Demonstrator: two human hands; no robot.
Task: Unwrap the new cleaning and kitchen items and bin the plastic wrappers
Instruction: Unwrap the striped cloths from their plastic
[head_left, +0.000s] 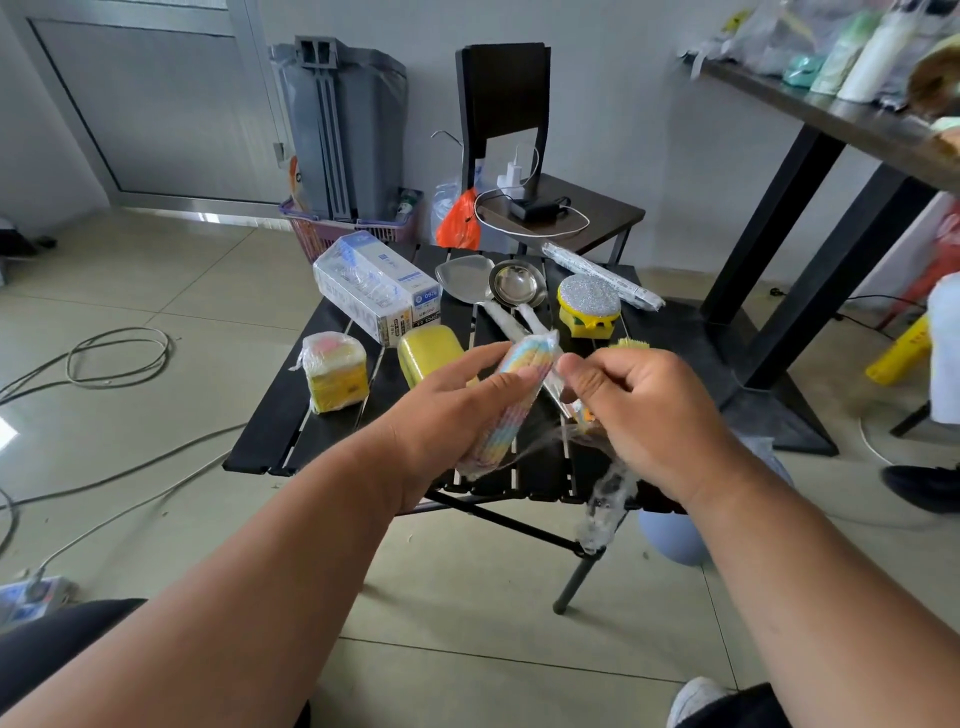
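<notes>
Hands meet above the black slatted counter (291, 431). I see my left hand (447, 410) curled round a pastel rainbow cloth pack (519, 395), its long axis tilted, the top end pointing up and away to the right, the lower end toward me. My right hand (644, 415) pinches clear plastic wrapper (605, 499) beside the pack's top, and film trails down past the counter's near edge. Behind lie a yellow sponge (426, 348), a spatula (462, 280) and a ladle (517, 286).
</notes>
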